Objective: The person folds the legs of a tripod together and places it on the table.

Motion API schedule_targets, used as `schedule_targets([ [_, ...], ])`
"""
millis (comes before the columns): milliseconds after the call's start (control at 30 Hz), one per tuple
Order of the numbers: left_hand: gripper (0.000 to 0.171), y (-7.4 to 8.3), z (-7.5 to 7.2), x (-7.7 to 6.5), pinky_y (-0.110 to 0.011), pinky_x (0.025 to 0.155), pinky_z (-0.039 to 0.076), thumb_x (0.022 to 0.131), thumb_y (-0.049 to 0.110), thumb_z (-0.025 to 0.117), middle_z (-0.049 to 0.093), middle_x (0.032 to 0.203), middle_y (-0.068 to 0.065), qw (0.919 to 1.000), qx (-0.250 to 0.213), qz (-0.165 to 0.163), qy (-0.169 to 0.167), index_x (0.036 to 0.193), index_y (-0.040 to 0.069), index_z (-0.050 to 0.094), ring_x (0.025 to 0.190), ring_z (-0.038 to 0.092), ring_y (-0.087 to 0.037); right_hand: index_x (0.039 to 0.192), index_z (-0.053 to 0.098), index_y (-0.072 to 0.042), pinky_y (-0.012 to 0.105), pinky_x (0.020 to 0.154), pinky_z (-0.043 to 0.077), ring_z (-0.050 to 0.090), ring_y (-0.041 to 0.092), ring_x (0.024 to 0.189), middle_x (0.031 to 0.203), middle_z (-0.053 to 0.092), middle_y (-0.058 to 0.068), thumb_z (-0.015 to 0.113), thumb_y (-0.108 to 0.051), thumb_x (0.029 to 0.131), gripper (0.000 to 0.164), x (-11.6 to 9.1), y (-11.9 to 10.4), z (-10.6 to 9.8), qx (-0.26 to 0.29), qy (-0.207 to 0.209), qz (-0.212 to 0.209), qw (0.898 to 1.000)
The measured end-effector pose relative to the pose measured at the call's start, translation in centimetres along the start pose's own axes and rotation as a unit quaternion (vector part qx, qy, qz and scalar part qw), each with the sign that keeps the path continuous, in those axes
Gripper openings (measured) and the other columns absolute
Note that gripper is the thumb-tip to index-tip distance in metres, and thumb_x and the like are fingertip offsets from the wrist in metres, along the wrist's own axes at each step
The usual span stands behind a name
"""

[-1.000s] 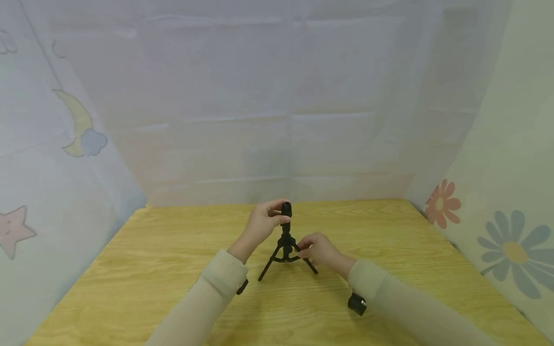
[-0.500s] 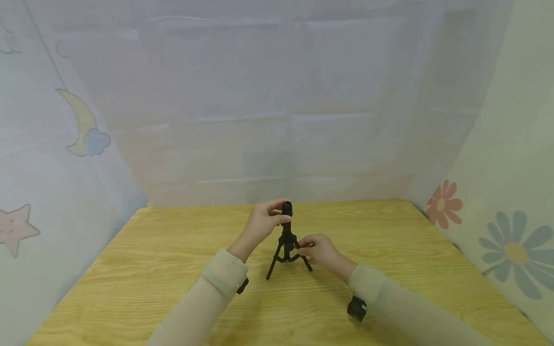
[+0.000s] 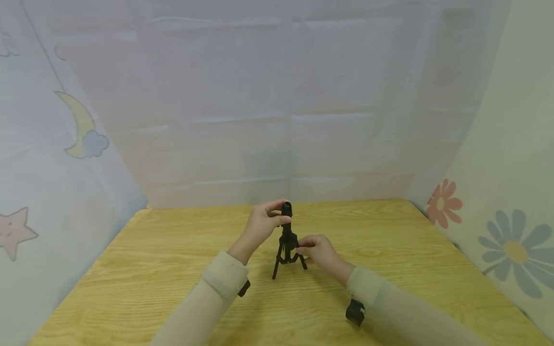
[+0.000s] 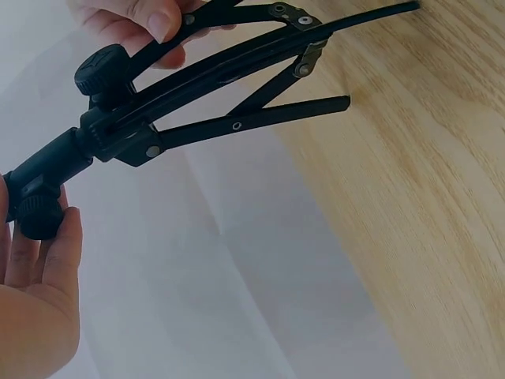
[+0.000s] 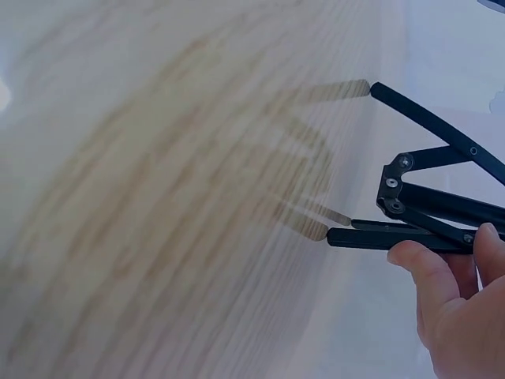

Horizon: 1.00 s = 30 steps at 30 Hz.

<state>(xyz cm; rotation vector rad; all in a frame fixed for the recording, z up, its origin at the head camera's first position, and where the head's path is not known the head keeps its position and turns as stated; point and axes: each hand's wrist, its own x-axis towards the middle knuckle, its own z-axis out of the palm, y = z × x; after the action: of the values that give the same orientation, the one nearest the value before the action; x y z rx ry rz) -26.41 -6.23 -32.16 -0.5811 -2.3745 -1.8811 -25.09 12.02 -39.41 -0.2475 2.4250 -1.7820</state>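
A small black tripod stands upright near the middle of the table, its legs partly spread. My left hand grips its upper column, thumb in front and fingers behind. In the left wrist view, the fingers of that hand lie by a small knob on the column, and a larger ribbed knob sits at the leg joint. My right hand pinches one leg between thumb and fingers. Hinged braces join the legs to the centre post.
The wooden table runs back to a pale cloth backdrop. Printed side walls stand left and right. A black wrist device hangs under the right sleeve, and another black device shows under the left cuff.
The tripod's legs have folded inward, from a wide spread to a narrower one. My right hand has kept its hold on the leg; the left hand has stayed on the column.
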Motion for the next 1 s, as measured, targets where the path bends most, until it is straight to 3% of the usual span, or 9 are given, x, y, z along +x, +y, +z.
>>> schedule_targets([
  [400,0.039,-1.1,0.0,0.1,-0.038,0.083,0.054,0.09,0.001,0.066,0.063,0.123,-0.018,0.9991,-0.03,0.021,-0.023,0.129,0.001,0.061,0.1,0.067,-0.03,0.103,0.065,0.013,0.047,0.08,0.056,0.065,0.025,0.091,0.098,0.066,0.015,0.058,0.005,0.094,0.014,0.4,0.5,0.2,0.038,-0.019,-0.008,0.999],
  [767,0.044,-1.6,-0.3,0.0,-0.036,0.084,0.054,0.093,0.01,0.066,0.062,0.126,-0.019,0.9976,-0.017,0.052,-0.043,0.134,-0.002,0.055,0.102,0.066,-0.025,0.102,0.064,0.013,0.047,0.081,0.055,0.066,0.023,0.089,0.094,0.068,0.01,0.061,0.005,0.092,0.013,0.6,0.5,-0.3,0.049,-0.045,-0.015,0.998],
  [1000,0.045,-1.7,-0.5,0.5,-0.042,0.094,0.049,0.096,0.004,0.06,0.062,0.125,-0.021,0.9967,-0.03,0.035,-0.068,0.139,-0.002,0.05,0.111,0.061,-0.032,0.1,0.064,0.011,0.042,0.083,0.055,0.066,0.025,0.089,0.095,0.068,0.013,0.063,0.003,0.091,0.011,0.7,0.2,-0.5,0.051,-0.062,-0.02,0.997],
])
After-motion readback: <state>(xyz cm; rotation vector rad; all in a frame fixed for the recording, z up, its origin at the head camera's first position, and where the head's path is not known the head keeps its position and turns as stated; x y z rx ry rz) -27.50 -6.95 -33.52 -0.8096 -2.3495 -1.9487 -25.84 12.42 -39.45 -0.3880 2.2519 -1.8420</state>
